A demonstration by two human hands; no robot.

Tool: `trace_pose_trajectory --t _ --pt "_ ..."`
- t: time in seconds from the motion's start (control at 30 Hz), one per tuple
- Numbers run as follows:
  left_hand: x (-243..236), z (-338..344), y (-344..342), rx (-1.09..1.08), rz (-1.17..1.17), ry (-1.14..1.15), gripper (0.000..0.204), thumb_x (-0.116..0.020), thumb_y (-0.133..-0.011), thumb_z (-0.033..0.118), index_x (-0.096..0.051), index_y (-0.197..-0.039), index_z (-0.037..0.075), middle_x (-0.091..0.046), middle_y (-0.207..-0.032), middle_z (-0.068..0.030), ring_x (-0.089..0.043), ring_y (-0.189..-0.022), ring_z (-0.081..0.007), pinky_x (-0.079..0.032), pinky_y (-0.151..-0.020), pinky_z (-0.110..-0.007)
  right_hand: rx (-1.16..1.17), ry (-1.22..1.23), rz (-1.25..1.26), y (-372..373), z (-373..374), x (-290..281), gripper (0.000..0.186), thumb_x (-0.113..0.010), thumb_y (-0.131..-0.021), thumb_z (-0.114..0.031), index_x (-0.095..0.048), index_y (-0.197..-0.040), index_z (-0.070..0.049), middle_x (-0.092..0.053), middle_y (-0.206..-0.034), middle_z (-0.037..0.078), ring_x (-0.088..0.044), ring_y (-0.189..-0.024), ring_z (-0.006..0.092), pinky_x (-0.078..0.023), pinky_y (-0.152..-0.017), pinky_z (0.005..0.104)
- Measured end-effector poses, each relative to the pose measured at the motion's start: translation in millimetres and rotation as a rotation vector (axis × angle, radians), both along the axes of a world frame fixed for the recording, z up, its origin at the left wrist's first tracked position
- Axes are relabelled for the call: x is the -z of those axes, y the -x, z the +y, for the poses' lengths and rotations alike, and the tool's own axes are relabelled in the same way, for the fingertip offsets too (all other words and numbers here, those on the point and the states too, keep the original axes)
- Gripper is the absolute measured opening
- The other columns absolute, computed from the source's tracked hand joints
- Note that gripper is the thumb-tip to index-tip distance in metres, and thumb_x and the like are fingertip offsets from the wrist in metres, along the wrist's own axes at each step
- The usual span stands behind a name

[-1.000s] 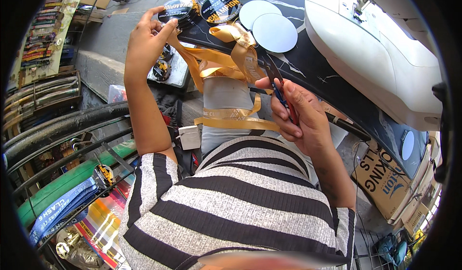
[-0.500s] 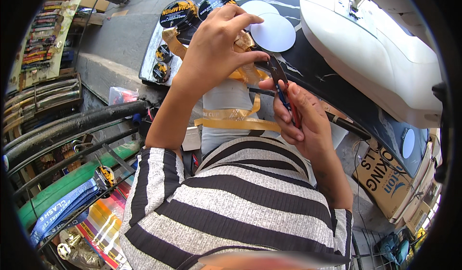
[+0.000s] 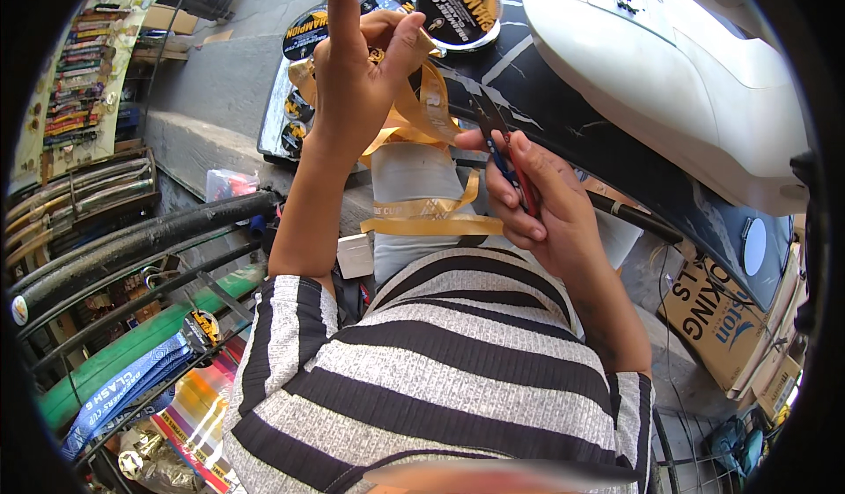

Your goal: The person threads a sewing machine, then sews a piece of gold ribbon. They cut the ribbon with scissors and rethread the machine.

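Note:
My left hand (image 3: 365, 62) is raised over the table's edge, with a gold ribbon (image 3: 431, 98) pinched near the thumb; the exact grip is partly hidden by the fingers. Just beyond the fingertips lies a round black medal (image 3: 458, 5), printed face showing, with a white edge under it. My right hand (image 3: 541, 195) holds a pair of scissors (image 3: 512, 164) with dark blades and blue and red handles, blades pointing away to the upper left and slightly parted. More gold ribbon (image 3: 431, 225) lies across my lap.
A white sewing machine (image 3: 634, 98) fills the table's right side. Further black medals (image 3: 306, 34) rest at the table's left end. Metal racks (image 3: 176, 247) stand to my left, with a blue lanyard (image 3: 132, 379) on them. A cardboard box (image 3: 717, 318) sits at lower right.
The white discs beside my left hand have given way to a black printed medal face. My left hand has shifted left and turned, and the scissors' blades have parted.

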State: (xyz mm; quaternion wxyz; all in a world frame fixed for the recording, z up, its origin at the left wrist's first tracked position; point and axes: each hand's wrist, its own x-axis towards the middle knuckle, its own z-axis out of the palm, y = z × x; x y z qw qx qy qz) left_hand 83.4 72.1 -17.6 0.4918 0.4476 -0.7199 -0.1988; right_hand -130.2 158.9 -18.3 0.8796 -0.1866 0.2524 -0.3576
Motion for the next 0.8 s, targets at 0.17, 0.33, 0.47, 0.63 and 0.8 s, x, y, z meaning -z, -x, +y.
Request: trace_pose_trajectory --t 0.17,0.33,0.47,0.63,0.8 --pt "3 1 -10 0.051 0.038 -0.172 0.019 -0.060 -0.099 0.012 -0.068 -0.115 0.006 -0.072 -0.097 -0.0052 -0.068 -0.088 -0.0073 -0.054 -0.075 -0.021 -0.021 -0.029 -0.083 -13 -17 7 0.047 -0.040 -0.107 -0.037 -0.053 -0.131 0.001 -0.045 -0.073 -0.004 -0.031 -0.044 -0.0004 -0.025 -0.037 0.0143" --pt "3 -4 -17 0.134 0.166 -0.251 0.024 -0.065 -0.095 0.010 -0.068 -0.118 0.002 -0.072 -0.097 -0.0059 -0.067 -0.087 -0.0070 -0.054 -0.076 -0.022 -0.030 -0.169 -0.214 -31 -24 9 0.051 -0.038 -0.107 -0.038 -0.048 -0.134 0.004 -0.041 -0.074 -0.002 -0.029 -0.044 -0.0005 -0.024 -0.033 0.0136" --pt "0 -2 -23 0.201 0.179 -0.385 0.036 -0.071 -0.089 0.005 -0.065 -0.125 0.002 -0.072 -0.101 -0.0085 -0.069 -0.091 -0.0112 -0.057 -0.081 -0.024 -0.024 -0.194 -0.281 -37 -30 11 0.049 -0.038 -0.107 -0.038 -0.050 -0.132 0.002 -0.042 -0.075 -0.002 -0.030 -0.045 0.0000 -0.024 -0.034 0.0143" --pt "-3 -1 -28 0.194 0.169 -0.407 0.049 -0.073 -0.084 -0.001 -0.061 -0.130 0.004 -0.070 -0.108 -0.0101 -0.071 -0.097 -0.0160 -0.059 -0.085 -0.028 -0.018 -0.216 -0.305 -40 -30 12 0.046 -0.040 -0.107 -0.039 -0.054 -0.130 -0.001 -0.045 -0.077 -0.002 -0.031 -0.046 0.0009 -0.023 -0.037 0.0163" --pt "-5 1 -29 0.177 0.198 -0.445 0.051 -0.072 -0.084 -0.005 -0.059 -0.133 0.003 -0.068 -0.114 -0.0107 -0.069 -0.100 -0.0148 -0.057 -0.087 -0.026 0.018 -0.166 -0.273 -35 -30 9 0.046 -0.042 -0.106 -0.039 -0.054 -0.129 -0.001 -0.045 -0.075 -0.003 -0.030 -0.045 0.0012 -0.021 -0.037 0.0168"
